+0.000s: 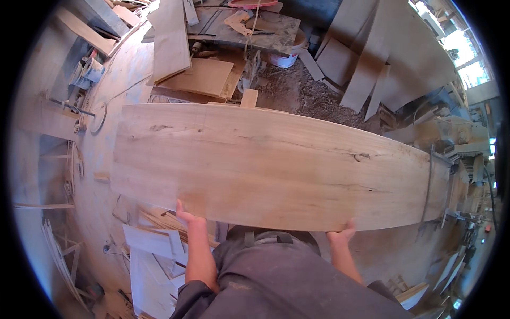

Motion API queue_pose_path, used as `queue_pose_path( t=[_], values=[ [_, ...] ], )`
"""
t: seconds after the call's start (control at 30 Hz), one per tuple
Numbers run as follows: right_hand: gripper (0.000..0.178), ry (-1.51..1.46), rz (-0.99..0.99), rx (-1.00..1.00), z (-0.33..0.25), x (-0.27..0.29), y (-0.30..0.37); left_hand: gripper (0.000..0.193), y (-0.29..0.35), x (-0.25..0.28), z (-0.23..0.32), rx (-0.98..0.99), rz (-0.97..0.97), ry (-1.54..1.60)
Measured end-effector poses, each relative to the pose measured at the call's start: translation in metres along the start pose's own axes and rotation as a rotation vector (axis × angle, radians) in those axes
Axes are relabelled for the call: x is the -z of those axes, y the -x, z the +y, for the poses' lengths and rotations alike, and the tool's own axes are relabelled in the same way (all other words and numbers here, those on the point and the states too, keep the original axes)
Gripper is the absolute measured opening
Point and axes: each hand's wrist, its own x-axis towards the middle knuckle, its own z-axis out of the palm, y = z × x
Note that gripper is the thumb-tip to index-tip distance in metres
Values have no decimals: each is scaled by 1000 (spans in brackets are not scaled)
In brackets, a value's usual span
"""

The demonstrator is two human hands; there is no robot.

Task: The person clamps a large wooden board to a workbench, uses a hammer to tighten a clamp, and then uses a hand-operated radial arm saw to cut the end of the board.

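Head cam: L hand [188, 214] + R hand [341, 234] clasp wood panel [265, 165] by near edge, prob. positioning step; next move needs level two-hand support.

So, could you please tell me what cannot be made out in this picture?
All in the head view:
- Wooden board: its underside faces away, and it hides any support beneath.
- Left hand and right hand: fingers under the board are hidden by it.
- Window: glare washes out whatever lies outside.
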Motion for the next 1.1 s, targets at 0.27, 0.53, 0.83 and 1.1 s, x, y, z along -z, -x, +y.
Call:
queue_pose_path(
  t=[0.27, 0.53, 0.83, 1.1],
  values=[
    [54, 246, -66, -62, 68, 14, -9, 55, 9, 3, 12, 31, -55, 30],
    [56, 530, -157, -109, 34, 34, -19, 44, -6, 120, 47, -16, 76, -336],
    [56, 815, -44, 89, 41, 10, 15, 94, -71, 332, 78, -122, 1158, -1198],
    [56, 1337, -105, 281, 22, 28, 22, 87, -129, 370, 149, 51, 1218, -1283]
  ],
)
